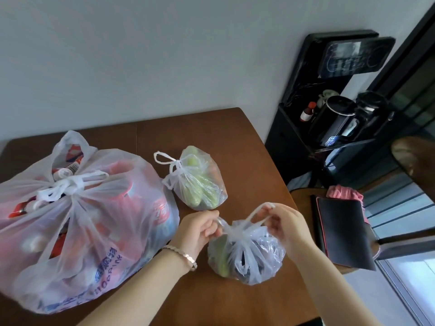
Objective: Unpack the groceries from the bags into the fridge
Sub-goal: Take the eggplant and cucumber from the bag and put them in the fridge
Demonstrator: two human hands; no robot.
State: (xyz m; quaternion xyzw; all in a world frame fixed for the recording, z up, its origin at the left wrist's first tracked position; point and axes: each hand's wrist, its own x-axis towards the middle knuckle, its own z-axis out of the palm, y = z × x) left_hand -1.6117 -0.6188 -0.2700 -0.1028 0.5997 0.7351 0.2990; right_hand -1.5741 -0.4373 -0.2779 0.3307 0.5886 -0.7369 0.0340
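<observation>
Wall: pale grey, filling the upper half of the frame.
Table [211, 128]: brown wood, across the lower left and centre.
Large bag [77, 222]: translucent white plastic with blue print, lower left on the table; handles knotted on top, red packages and bottles showing through.
Black stand [294, 147]: upper right, beside the table, with a dark kettle [336, 118] on its shelf.
Black case [341, 231]: right of the table, lying flat with a pink cloth [343, 192] behind it.
Near small bag [247, 255]: lower centre on the table, green produce inside, handles gathered at the top.
Far small bag [197, 182]: centre, tied, holding green vegetables.
Left hand [200, 229]: pinches one handle end of the near small bag.
Right hand [284, 224]: pinches the handle loop, raised above the bag.
Bracelet [186, 255]: pale beads on the left wrist.
</observation>
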